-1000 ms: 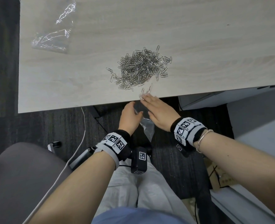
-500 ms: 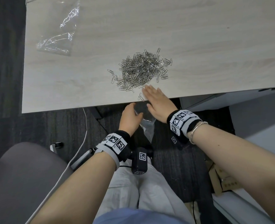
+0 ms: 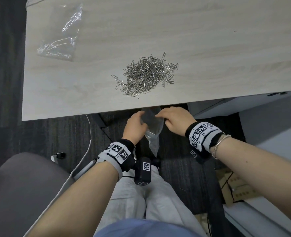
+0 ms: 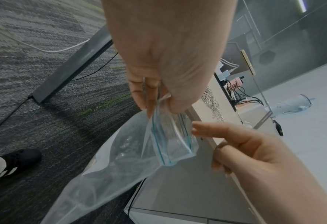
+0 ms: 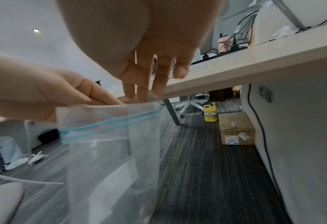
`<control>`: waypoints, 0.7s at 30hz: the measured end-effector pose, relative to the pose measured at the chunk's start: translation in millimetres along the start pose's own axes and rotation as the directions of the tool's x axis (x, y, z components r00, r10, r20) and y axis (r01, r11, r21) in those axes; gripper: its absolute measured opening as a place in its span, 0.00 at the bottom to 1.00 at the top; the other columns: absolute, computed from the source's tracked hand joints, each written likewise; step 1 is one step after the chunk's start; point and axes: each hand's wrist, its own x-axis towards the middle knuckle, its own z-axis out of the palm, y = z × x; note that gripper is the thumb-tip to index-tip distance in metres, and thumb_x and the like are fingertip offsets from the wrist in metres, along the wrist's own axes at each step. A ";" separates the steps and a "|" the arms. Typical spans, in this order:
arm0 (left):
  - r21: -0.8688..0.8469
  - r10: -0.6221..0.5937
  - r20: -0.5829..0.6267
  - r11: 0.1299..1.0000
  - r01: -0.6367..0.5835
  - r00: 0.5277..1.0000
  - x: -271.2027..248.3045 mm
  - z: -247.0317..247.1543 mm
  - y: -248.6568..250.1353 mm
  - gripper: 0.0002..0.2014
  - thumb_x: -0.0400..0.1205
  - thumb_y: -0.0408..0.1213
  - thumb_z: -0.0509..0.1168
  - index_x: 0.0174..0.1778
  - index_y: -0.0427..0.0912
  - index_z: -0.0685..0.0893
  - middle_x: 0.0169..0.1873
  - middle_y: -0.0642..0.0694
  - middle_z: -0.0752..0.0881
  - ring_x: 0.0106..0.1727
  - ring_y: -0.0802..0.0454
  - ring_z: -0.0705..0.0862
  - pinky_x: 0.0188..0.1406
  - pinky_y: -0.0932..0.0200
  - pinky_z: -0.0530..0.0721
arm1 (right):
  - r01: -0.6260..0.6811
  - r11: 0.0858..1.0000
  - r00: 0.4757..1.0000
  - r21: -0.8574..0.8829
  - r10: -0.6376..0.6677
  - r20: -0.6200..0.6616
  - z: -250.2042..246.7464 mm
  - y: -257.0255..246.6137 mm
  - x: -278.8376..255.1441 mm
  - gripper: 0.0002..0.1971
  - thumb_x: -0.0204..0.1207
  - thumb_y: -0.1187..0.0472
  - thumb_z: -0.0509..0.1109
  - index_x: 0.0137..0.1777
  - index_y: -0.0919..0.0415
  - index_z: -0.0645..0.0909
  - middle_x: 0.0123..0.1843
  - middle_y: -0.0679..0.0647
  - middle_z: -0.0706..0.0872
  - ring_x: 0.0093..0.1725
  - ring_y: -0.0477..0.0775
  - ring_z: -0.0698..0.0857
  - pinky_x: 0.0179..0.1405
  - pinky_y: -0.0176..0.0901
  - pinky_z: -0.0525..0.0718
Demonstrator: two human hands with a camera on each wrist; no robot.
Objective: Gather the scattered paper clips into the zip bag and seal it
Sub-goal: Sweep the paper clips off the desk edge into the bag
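A heap of silver paper clips (image 3: 148,76) lies on the light wood table (image 3: 209,40) near its front edge. Just below that edge hangs a clear zip bag (image 3: 153,132) with a blue seal line (image 5: 109,122), its mouth open. My left hand (image 3: 136,125) pinches the bag's top rim (image 4: 158,104) between thumb and fingers. My right hand (image 3: 172,117) is at the other side of the mouth. Its fingers (image 5: 145,91) hang straight over the rim and hold nothing. Something glints inside the bag (image 4: 126,145), too blurred to name.
A second crumpled clear bag (image 3: 59,41) lies at the table's far left. A grey chair (image 3: 21,194) is at my left and a grey cabinet (image 3: 243,106) under the table at my right. Beneath the table are a metal table leg (image 5: 171,112), a yellow bottle (image 5: 210,112) and a cardboard box (image 5: 235,128).
My right hand has slid off the table's front edge down to the bag's mouth. The few clips that lay by the edge are gone from the table. The left hand stays on the bag.
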 end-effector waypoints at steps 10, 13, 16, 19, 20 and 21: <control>0.187 0.075 0.180 0.976 -0.109 0.981 -5.8 11.8 5.2 0.25 0.76 0.34 0.69 0.69 0.34 0.74 0.74 0.41 0.64 0.66 0.44 0.77 0.66 0.54 0.77 | -0.074 0.994 0.986 0.076 0.061 0.157 10.5 10.2 -18.1 0.11 0.78 0.62 0.64 0.55 0.57 0.86 0.56 0.52 0.85 0.55 0.55 0.84 0.56 0.48 0.81; 0.502 -0.020 0.186 0.861 -0.078 0.982 -8.0 12.3 5.5 0.16 0.79 0.31 0.64 0.62 0.30 0.74 0.70 0.37 0.64 0.46 0.36 0.82 0.46 0.47 0.81 | -0.119 0.990 0.980 0.072 0.106 0.170 9.3 9.6 -17.2 0.11 0.77 0.63 0.63 0.54 0.57 0.86 0.55 0.53 0.86 0.53 0.55 0.85 0.53 0.46 0.81; 0.624 -0.051 0.087 0.782 -0.014 0.995 -10.9 10.2 13.3 0.13 0.80 0.26 0.59 0.60 0.28 0.74 0.67 0.35 0.65 0.43 0.33 0.82 0.37 0.49 0.75 | -0.159 0.986 0.973 0.055 0.147 0.176 8.0 5.6 -13.6 0.11 0.77 0.63 0.63 0.53 0.57 0.86 0.56 0.55 0.86 0.53 0.57 0.85 0.53 0.47 0.82; 0.652 0.055 0.098 0.751 -0.106 0.994 -14.1 13.3 19.0 0.19 0.79 0.23 0.58 0.66 0.28 0.70 0.75 0.36 0.60 0.44 0.33 0.85 0.35 0.50 0.72 | -0.153 0.986 0.976 0.064 0.141 0.164 6.9 -0.9 -7.0 0.11 0.76 0.64 0.65 0.53 0.56 0.87 0.57 0.56 0.87 0.54 0.58 0.85 0.54 0.46 0.82; 0.661 0.100 0.116 0.735 -0.152 0.988 -14.6 14.9 18.4 0.23 0.78 0.23 0.60 0.71 0.29 0.67 0.79 0.38 0.56 0.43 0.34 0.85 0.34 0.51 0.71 | -0.147 0.987 0.977 0.065 0.135 0.163 6.3 -2.6 -5.1 0.11 0.76 0.64 0.65 0.54 0.57 0.87 0.57 0.55 0.87 0.55 0.57 0.85 0.55 0.46 0.82; 0.667 0.138 0.142 0.719 -0.198 0.980 -15.8 16.5 17.4 0.29 0.78 0.24 0.61 0.75 0.31 0.62 0.81 0.41 0.52 0.42 0.35 0.86 0.33 0.52 0.71 | -0.144 0.987 0.978 0.066 0.131 0.163 5.7 -3.0 -3.4 0.11 0.76 0.64 0.66 0.54 0.57 0.87 0.56 0.55 0.88 0.55 0.57 0.85 0.55 0.46 0.82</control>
